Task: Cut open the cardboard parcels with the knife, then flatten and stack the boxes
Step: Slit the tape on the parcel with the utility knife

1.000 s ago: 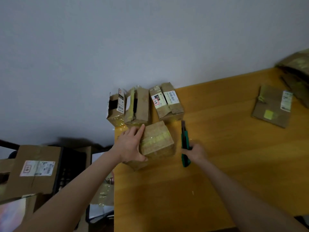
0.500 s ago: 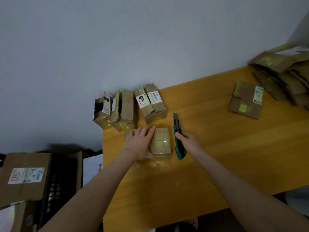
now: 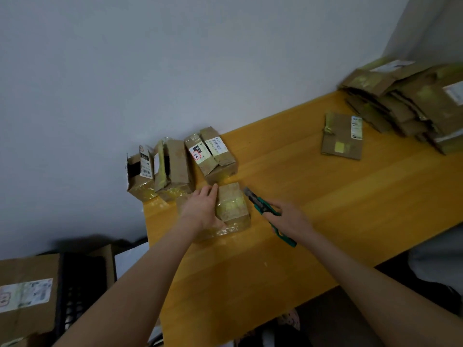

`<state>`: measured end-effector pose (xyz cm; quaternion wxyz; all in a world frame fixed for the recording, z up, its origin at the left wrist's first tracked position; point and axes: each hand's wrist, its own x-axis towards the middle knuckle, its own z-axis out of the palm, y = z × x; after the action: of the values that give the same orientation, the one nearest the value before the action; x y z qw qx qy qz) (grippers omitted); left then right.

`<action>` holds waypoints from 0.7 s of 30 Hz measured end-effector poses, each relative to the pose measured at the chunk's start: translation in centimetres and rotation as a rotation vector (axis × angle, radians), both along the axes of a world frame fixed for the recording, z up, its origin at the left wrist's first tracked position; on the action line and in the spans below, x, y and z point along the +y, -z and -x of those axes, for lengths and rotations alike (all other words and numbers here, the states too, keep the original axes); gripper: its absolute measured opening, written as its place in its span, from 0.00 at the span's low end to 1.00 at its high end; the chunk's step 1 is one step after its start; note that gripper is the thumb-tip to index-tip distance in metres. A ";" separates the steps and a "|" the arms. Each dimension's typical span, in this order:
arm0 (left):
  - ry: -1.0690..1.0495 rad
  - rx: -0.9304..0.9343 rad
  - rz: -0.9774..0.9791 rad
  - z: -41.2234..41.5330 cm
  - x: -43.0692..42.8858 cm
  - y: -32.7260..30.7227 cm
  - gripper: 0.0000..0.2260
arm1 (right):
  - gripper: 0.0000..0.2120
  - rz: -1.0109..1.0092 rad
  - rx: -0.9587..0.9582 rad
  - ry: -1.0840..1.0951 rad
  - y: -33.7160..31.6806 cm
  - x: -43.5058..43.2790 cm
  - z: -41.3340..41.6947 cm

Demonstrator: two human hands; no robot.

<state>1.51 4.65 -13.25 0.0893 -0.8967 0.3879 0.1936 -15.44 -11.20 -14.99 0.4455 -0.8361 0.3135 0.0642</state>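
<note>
Nearest the camera, at the lower left and below the worktop's level, a large cardboard box point(image 3: 26, 299) with a white shipping label is seen beside a black crate point(image 3: 80, 284). Two bare forearms are stretched forward over the yellow wooden worktop point(image 3: 325, 221).

The left hand point(image 3: 203, 209) is laid palm down on the left part of a small taped parcel point(image 3: 233, 204), its fingers held straight and close together and pointed toward the wall; nothing is clasped by it. This parcel is set on the worktop near the left end, wrapped in clear and yellowish tape.

The right hand point(image 3: 288, 219) is curled round the handle of a green utility knife point(image 3: 259, 205). The knife is held slanted, its butt protruding behind the hand and its tip brought just beside the parcel's far right corner; whether the tip touches the cardboard cannot be told.

Farther back, three more parcels are lined up against the wall: an open-ended one point(image 3: 140, 174) at the corner of the worktop, a taped one point(image 3: 172, 169) touching it, and a labelled one point(image 3: 213, 154) just beyond the held parcel.

Well apart to the right, a single flattened box point(image 3: 343, 136) is laid flat, and behind it a stack of flattened boxes point(image 3: 406, 103) is piled at the far right against the grey wall point(image 3: 175, 58).
</note>
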 end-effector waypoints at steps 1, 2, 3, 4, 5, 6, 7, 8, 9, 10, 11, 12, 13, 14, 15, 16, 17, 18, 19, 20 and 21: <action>-0.004 0.011 0.008 0.0 0.0 0.0 0.56 | 0.21 0.013 0.001 -0.027 -0.2 0.2 0.1; -0.007 0.020 0.013 0.0 0.1 0.1 0.56 | 0.21 0.031 0.001 -0.042 -0.4 0.3 0.0; -0.009 0.026 0.017 0.0 0.1 0.1 0.56 | 0.21 0.047 0.002 -0.048 -0.5 0.3 0.0; -0.012 0.032 0.024 0.0 0.2 0.2 0.57 | 0.21 0.059 0.007 -0.053 -0.7 0.2 -0.1; -0.015 0.036 0.032 0.1 0.3 0.2 0.57 | 0.21 0.069 0.016 -0.059 -0.8 0.2 -0.2; -0.015 0.038 0.042 0.1 0.3 0.2 0.57 | 0.21 0.076 0.026 -0.067 -0.9 0.0 -0.2; -0.015 0.039 0.051 0.1 0.4 0.2 0.57 | 0.21 0.085 0.034 -0.079 -1.0 -0.1 -0.2; -0.016 0.043 0.055 0.1 0.4 0.3 0.56 | 0.22 0.088 0.040 -0.095 -1.1 -0.4 -0.2; -0.018 0.048 0.056 0.2 0.4 0.3 0.56 | 0.22 0.081 0.046 -0.113 -1.2 -0.6 -0.1; -0.023 0.049 0.059 0.2 0.4 0.2 0.55 | 0.23 0.070 0.054 -0.129 -1.3 -0.8 0.0; -0.026 0.049 0.063 0.2 0.4 0.2 0.55 | 0.23 0.060 0.061 -0.143 -1.4 -0.9 0.2; -0.026 0.050 0.065 0.2 0.4 0.2 0.55 | 0.23 0.049 0.060 -0.151 -1.5 -0.9 0.3; -0.025 0.049 0.064 0.2 0.4 0.2 0.55 | 0.23 0.035 0.052 -0.152 -1.5 -0.9 0.5; -0.025 0.047 0.063 0.2 0.4 0.2 0.55 | 0.23 0.021 0.041 -0.146 -1.5 -0.8 0.6; -0.025 0.047 0.060 0.2 0.4 0.3 0.54 | 0.23 0.008 0.033 -0.141 -1.5 -0.7 0.7; -0.026 0.048 0.059 0.3 0.4 0.2 0.54 | 0.22 0.000 0.030 -0.140 -1.6 -0.7 0.8; -0.027 0.047 0.061 0.3 0.4 0.2 0.54 | 0.22 -0.006 0.032 -0.146 -1.8 -0.7 0.9; -0.028 0.047 0.063 0.4 0.4 0.1 0.54 | 0.21 -0.010 0.040 -0.156 -1.9 -0.7 1.0; -0.029 0.049 0.066 0.4 0.4 0.1 0.54 | 0.20 -0.012 0.051 -0.167 -2.1 -0.8 1.1; -0.031 0.053 0.068 0.4 0.4 0.0 0.54 | 0.20 -0.013 0.062 -0.170 -2.2 -0.9 1.1; -0.032 0.056 0.069 0.5 0.4 0.0 0.54 | 0.19 -0.014 0.070 -0.169 -2.3 -0.9 1.2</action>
<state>1.03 5.09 -13.24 0.0444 -0.8996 0.3824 0.2064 -16.62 -12.14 -12.68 0.4331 -0.8537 0.2567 0.1329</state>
